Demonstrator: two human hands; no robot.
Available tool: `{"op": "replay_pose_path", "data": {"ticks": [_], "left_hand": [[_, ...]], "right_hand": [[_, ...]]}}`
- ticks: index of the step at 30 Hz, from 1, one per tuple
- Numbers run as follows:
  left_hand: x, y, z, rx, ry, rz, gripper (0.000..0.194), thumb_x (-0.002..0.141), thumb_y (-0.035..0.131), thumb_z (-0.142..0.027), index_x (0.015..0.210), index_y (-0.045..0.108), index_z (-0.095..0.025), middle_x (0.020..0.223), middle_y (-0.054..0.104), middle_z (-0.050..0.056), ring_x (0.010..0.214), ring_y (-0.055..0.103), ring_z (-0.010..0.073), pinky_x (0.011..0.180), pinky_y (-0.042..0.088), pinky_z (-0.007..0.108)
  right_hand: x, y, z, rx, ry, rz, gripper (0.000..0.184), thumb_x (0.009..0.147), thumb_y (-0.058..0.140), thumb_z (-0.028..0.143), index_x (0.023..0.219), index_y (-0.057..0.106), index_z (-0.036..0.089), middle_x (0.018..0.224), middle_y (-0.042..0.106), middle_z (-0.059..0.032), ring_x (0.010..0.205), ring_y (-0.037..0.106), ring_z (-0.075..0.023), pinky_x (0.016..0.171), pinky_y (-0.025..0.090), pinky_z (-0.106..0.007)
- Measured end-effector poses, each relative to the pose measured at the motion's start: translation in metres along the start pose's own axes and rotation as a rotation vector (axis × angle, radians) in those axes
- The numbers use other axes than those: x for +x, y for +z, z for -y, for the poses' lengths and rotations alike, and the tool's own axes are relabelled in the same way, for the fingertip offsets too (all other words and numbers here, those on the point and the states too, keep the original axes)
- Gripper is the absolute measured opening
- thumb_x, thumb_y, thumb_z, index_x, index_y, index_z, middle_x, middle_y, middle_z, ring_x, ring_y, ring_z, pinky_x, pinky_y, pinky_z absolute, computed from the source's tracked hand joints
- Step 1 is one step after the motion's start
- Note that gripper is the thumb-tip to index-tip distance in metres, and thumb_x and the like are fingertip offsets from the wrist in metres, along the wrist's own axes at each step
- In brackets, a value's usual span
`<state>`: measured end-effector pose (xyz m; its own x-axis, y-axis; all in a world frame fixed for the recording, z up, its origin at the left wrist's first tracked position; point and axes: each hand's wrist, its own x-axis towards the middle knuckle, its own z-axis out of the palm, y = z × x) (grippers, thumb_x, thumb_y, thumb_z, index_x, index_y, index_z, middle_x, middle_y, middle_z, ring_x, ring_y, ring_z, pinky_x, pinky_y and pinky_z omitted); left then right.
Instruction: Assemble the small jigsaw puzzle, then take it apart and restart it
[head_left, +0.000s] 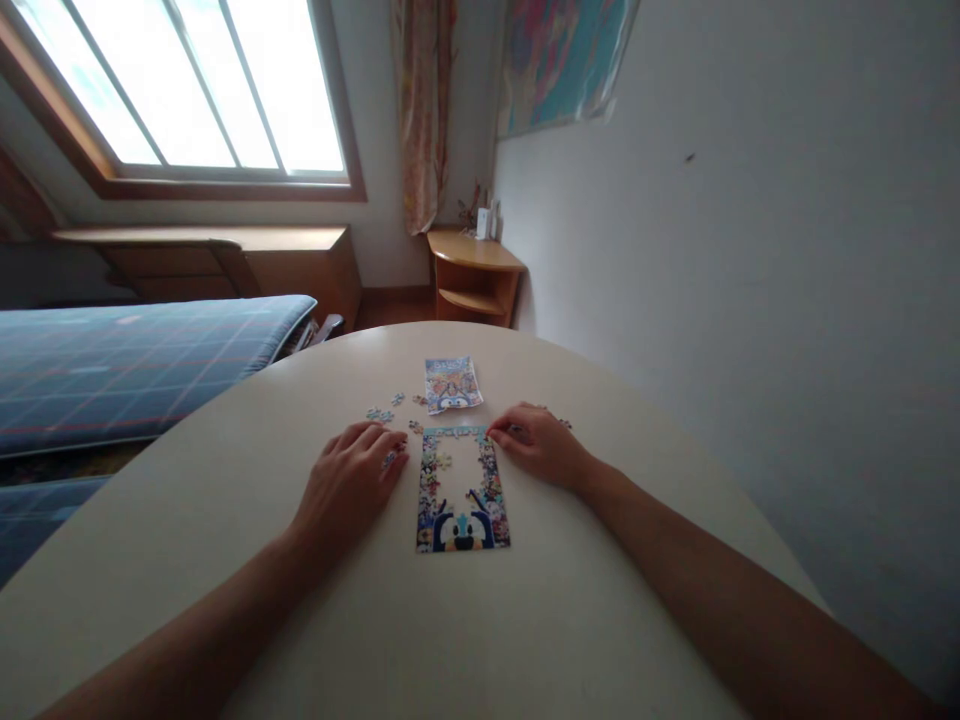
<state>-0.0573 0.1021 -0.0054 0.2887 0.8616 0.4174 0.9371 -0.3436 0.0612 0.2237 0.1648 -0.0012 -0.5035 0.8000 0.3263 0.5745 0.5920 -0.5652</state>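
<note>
On the counter point(465, 640), your left hand point(356, 465), thumb and fingers slightly apart, curves about a loose piece point(389, 459) beside the partly assembled puzzle point(463, 532); your right hand point(541, 447) reaches its upper-right corner, grip indeterminable.

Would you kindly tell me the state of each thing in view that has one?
Jigsaw puzzle: partly assembled, gap in the middle
Loose pieces: scattered
Printed packet: lying flat
Left hand: beside the puzzle, fingers bent
Right hand: fingertips at the puzzle's far-right corner
Curtain: hanging, gathered
Window: bright, open or shut unclear
</note>
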Motion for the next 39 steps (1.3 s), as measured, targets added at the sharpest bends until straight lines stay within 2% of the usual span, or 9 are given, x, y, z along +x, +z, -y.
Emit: {"op": "replay_pose_path", "data": {"ticks": [6,13,19,24,29,34,39], "left_hand": [[0.0007,-0.0001,0.0016,-0.057,-0.009,0.034,0.022,0.097,0.053,-0.032,0.105,0.071,-0.023,0.115,0.072,0.005,0.115,0.059,0.028,0.097,0.048,0.045],[0.0014,-0.0017,-0.0006,-0.145,-0.053,0.059,0.021,0.095,0.05,-0.026,0.107,0.067,-0.022,0.112,0.072,0.008,0.111,0.061,0.0279,0.095,0.049,0.046],[0.0005,0.0021,0.0,-0.221,-0.019,0.032,0.022,0.093,0.048,-0.019,0.106,0.066,-0.022,0.107,0.073,0.007,0.107,0.063,0.0267,0.095,0.048,0.045],[0.0,0.0021,0.0012,-0.21,-0.05,0.046,0.02,0.094,0.051,-0.026,0.108,0.065,-0.021,0.111,0.071,0.009,0.107,0.061,0.0282,0.095,0.048,0.047],[0.0012,0.0039,0.0014,-0.23,-0.043,0.075,0.018,0.094,0.052,-0.025,0.103,0.066,-0.02,0.106,0.071,0.008,0.108,0.059,0.0289,0.095,0.048,0.048],[0.0,0.0054,0.0015,-0.203,-0.019,0.025,0.02,0.094,0.053,-0.026,0.104,0.068,-0.017,0.107,0.066,0.01,0.109,0.054,0.0295,0.097,0.048,0.047],[-0.0007,0.0049,0.0015,-0.17,-0.057,0.006,0.019,0.093,0.053,-0.028,0.095,0.069,-0.018,0.108,0.064,0.011,0.11,0.052,0.0306,0.099,0.047,0.049]], "right_hand": [[-0.0001,-0.0005,0.0008,-0.012,0.01,0.009,0.014,0.09,0.062,0.026,0.091,0.073,0.019,0.084,0.07,-0.0055,0.078,0.061,-0.017,0.075,0.046,-0.03],[-0.0009,-0.0008,0.0003,-0.007,0.017,0.007,0.016,0.09,0.061,0.028,0.092,0.073,0.018,0.083,0.069,-0.0054,0.074,0.061,-0.0163,0.073,0.046,-0.03],[-0.0001,-0.0015,0.0011,-0.006,0.012,0.005,0.016,0.091,0.06,0.028,0.092,0.073,0.019,0.083,0.069,-0.0057,0.075,0.061,-0.017,0.073,0.047,-0.03],[-0.0001,-0.0017,0.0005,-0.005,0.022,0.014,0.016,0.09,0.06,0.028,0.092,0.073,0.019,0.083,0.069,-0.0055,0.074,0.06,-0.0163,0.071,0.046,-0.029],[0.0004,-0.0023,0.0019,-0.017,0.02,0.02,0.016,0.091,0.06,0.028,0.092,0.073,0.018,0.08,0.068,-0.0047,0.072,0.06,-0.0161,0.07,0.045,-0.029],[0.0003,-0.0029,0.0026,-0.02,0.013,0.02,0.016,0.091,0.06,0.028,0.092,0.073,0.018,0.081,0.068,-0.0048,0.074,0.06,-0.0164,0.071,0.045,-0.029],[0.0001,-0.0019,0.0005,-0.027,0.013,0.017,0.017,0.091,0.06,0.029,0.092,0.073,0.019,0.082,0.069,-0.0052,0.073,0.06,-0.0163,0.071,0.045,-0.03]]}}
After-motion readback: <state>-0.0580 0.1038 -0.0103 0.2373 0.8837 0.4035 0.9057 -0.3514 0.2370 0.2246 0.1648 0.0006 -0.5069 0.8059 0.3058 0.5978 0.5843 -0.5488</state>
